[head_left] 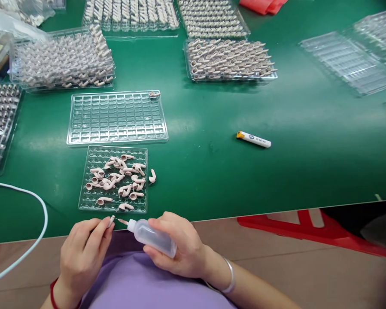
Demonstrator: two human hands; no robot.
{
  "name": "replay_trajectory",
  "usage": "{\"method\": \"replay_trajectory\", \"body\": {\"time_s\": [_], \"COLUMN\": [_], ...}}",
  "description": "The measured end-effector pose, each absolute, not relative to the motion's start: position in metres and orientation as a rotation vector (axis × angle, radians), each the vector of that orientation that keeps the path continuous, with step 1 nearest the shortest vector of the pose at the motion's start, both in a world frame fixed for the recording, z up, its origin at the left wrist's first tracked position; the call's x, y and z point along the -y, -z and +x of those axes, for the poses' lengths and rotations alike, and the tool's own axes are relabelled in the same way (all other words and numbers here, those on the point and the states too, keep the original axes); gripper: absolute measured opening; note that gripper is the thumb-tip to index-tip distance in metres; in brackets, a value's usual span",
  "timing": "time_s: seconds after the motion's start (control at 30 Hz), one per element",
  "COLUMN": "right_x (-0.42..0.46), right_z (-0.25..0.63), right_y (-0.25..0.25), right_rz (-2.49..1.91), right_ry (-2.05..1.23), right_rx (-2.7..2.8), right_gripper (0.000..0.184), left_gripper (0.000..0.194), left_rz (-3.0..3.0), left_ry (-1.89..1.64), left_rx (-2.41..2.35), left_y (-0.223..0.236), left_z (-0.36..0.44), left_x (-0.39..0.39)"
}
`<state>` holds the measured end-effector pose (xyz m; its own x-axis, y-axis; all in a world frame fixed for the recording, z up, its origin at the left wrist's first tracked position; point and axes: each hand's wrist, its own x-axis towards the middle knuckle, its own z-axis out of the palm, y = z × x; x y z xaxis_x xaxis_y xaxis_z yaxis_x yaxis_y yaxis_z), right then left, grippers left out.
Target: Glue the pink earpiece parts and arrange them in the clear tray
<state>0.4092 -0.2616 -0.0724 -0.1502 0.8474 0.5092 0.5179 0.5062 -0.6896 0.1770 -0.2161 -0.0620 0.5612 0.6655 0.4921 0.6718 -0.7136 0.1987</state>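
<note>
Between the fingertips of my left hand (85, 249) is a small beige earbud shell (111, 220), mostly covered by the fingers. My right hand (180, 246) grips a translucent squeeze bottle (152, 236), tilted so that its thin needle tip points at the shell; whether they touch I cannot tell. Just beyond my hands, a clear plastic tray (85, 197) bears a loose heap of beige earbud shells (115, 176). One more shell (152, 176) lies on the table at that tray's right edge.
Behind stands a clear compartment tray (115, 116) with one shell in its far right corner. Filled trays (64, 60) (229, 60) line the back. A white marker with a yellow end (253, 139) lies to the right. A white cable (44, 210) curves at left; a red stool (276, 227) stands below.
</note>
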Motion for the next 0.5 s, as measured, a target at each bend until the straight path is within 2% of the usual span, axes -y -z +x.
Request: {"method": "replay_trajectory", "body": {"time_s": [0.5], "right_x": [0.2615], "right_z": [0.4091], "right_y": [0.0728], "right_rz": [-1.127], "right_ry": [-0.449], "right_rx": [1.808], "right_gripper": [0.038], "left_gripper": [0.031], "left_rz": [-2.767], "left_ry": [0.873], "left_rx": [1.185], "left_y": [0.0603], "left_z": [0.1785], "left_x": [0.2160]}}
